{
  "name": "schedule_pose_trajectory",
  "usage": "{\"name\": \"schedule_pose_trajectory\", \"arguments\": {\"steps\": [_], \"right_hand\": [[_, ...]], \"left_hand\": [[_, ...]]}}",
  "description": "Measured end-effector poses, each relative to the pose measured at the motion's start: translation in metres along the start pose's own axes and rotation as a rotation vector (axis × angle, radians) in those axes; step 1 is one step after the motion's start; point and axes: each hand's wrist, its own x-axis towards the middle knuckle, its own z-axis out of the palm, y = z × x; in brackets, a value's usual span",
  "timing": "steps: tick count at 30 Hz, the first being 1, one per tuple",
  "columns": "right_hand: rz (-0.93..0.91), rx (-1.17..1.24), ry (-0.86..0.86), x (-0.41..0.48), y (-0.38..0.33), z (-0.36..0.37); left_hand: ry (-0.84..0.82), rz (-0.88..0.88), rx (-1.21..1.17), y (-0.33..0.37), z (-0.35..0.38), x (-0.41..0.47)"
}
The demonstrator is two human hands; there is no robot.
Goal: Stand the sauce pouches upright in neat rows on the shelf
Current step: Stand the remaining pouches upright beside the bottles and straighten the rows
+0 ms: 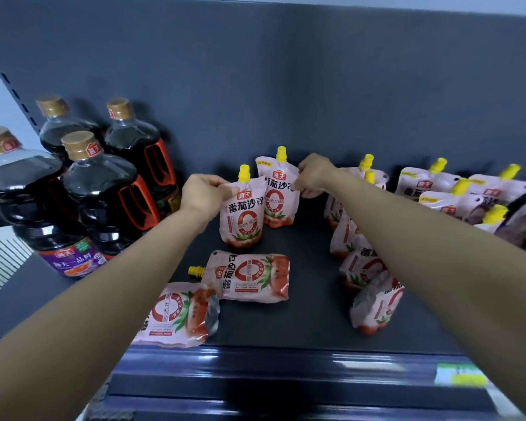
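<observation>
While both hands are on standing pouches, we log the grips first. Left hand (205, 197): grip closed, thumb and fingers pinching the upper left corner of the front pouch (242, 218), which stands upright at frame centre. Right hand (313, 176): grip likewise pinched, on the upper right edge of the rear pouch (278, 192). That one is upright just behind and right of the front one. The two overlap in view; whether they touch we cannot tell. Both yellow spouts point up.

Relation that matters next: a flat pouch (249, 276) lies on the shelf (310, 302) directly below the left grip in frame, long axis left to right, spout toward the left. A second flat pouch (179, 314) lies lower left of it at the shelf's front edge, partly hidden by the left forearm. We judge the left hand nearer to both; each would need turning spout-up.

Under the right forearm a row of pouches (362, 265) stands, running toward the bottom of the frame. More pouches (438, 202) lean in a loose heap at the right edge.

Writing on the pouches: red badge 海天, then 番茄沙司, a large red "0". Dark sauce bottles (104, 192) at left, purple label 海天 一品鲜. Price strip (460, 376): unreadable.
</observation>
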Motion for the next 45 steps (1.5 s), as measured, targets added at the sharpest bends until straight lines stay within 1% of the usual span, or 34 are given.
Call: {"name": "schedule_pose_trajectory", "arguments": {"steps": [6, 11, 14, 17, 21, 23, 25, 27, 30, 34, 36, 37, 40, 43, 45], "right_hand": [[-0.031, -0.079, 0.01, -0.014, -0.001, -0.005], [-0.056, -0.09, 0.067, -0.021, -0.002, -0.012], [-0.064, -0.127, 0.106, -0.026, 0.0, -0.015], [-0.076, -0.201, 0.184, -0.032, 0.0, -0.018], [-0.105, -0.228, 0.27, -0.038, -0.006, -0.023], [-0.125, -0.234, 0.291, -0.043, -0.012, -0.024], [-0.153, -0.253, 0.283, -0.049, -0.02, -0.022], [-0.181, -0.293, 0.236, -0.056, -0.03, -0.018], [-0.26, -0.4, 0.11, -0.072, -0.047, -0.006], [-0.441, -0.353, -0.096, -0.089, -0.061, 0.027], [-0.477, -0.323, -0.207, -0.093, -0.063, 0.048], [-0.468, -0.322, -0.261, -0.093, -0.064, 0.059], [-0.447, -0.417, -0.383, -0.088, -0.065, 0.088], [-0.469, -0.585, -0.423, -0.084, -0.065, 0.112], [-0.476, -0.64, -0.433, -0.082, -0.063, 0.122]], "left_hand": [[-0.074, -0.007, -0.026, 0.003, 0.006, 0.002], [-0.121, -0.012, -0.041, 0.011, 0.021, 0.001], [-0.123, -0.01, -0.044, 0.013, 0.026, -0.001], [-0.113, -0.013, -0.05, 0.011, 0.025, -0.002], [-0.125, 0.001, -0.03, 0.011, 0.024, -0.005], [-0.132, 0.013, -0.007, 0.01, 0.022, -0.005], [-0.104, 0.028, 0.0, 0.01, 0.017, -0.007], [-0.066, 0.053, 0.009, 0.01, 0.009, -0.009], [-0.01, 0.096, 0.052, 0.007, -0.008, -0.018], [0.027, 0.102, 0.124, -0.009, -0.037, -0.038], [0.001, 0.058, 0.197, -0.02, -0.051, -0.053], [-0.016, 0.035, 0.244, -0.026, -0.058, -0.061], [-0.055, -0.026, 0.38, -0.042, -0.082, -0.084], [-0.043, -0.102, 0.511, -0.057, -0.105, -0.101], [-0.017, -0.175, 0.611, -0.067, -0.117, -0.107]]}}
